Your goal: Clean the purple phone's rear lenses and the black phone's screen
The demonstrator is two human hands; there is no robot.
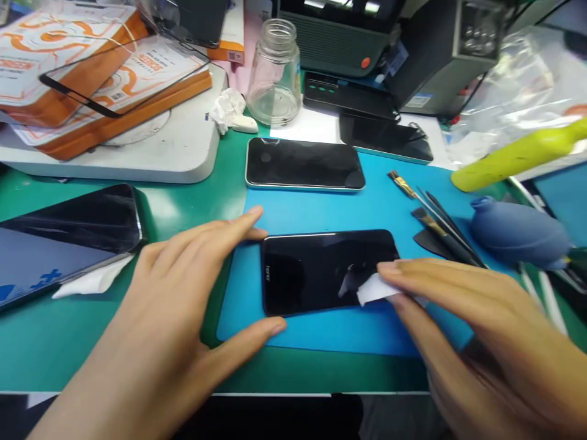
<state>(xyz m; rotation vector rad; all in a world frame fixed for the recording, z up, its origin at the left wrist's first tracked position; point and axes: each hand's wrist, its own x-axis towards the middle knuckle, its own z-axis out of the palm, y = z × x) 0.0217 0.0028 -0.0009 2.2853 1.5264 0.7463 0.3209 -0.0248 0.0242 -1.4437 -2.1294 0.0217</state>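
A black smartphone (312,275) with "honor" on its left edge lies face up on a blue mat (312,211). My left hand (197,281) is spread at the phone's left end, thumb by the lower corner and fingertips by the upper one. Between the thumb and fingers of my right hand (463,311) is a small piece of white tissue (376,289), held at the lower right part of the screen. The tissue's reflection shows in the glass. My right hand covers the phone's lower right corner.
Behind lies another phone (305,165). Brushes (435,223), a blue air blower (518,232) and a yellow-green bottle (513,156) are at the right. A glass jar (276,79) and orange-white boxes (137,79) stand at the back. A large phone (77,229) rests at the left.
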